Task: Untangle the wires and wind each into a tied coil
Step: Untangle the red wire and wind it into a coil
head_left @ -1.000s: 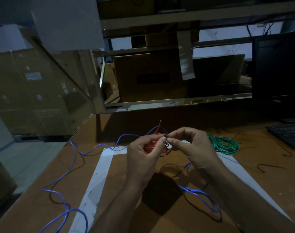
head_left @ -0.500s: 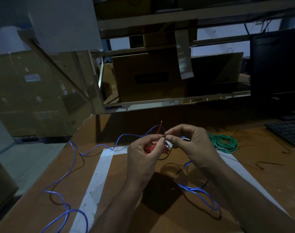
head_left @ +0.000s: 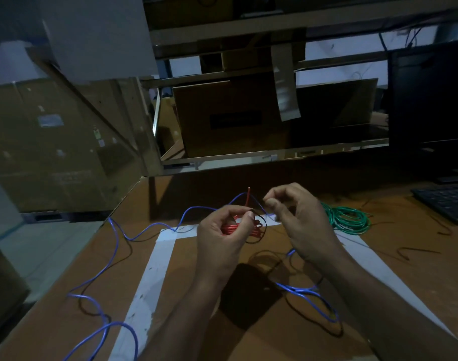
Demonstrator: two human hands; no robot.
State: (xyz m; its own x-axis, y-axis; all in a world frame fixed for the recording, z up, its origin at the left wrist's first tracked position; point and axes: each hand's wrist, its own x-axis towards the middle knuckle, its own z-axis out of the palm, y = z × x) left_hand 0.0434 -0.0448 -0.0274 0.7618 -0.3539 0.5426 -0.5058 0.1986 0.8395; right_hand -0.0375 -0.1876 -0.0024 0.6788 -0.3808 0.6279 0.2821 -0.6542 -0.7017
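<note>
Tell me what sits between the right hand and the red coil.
Only open air and a thin dark tie looped around the red coil, which the left hand holds. The right hand hovers just right of it; the blue wire passes behind.

A single wide-angle head camera looks forward and down from close above a brown table, whose surface fills the lower half of the frame. Shelving with a cardboard box spans the upper centre, and a dark monitor stands at the upper right edge.
</note>
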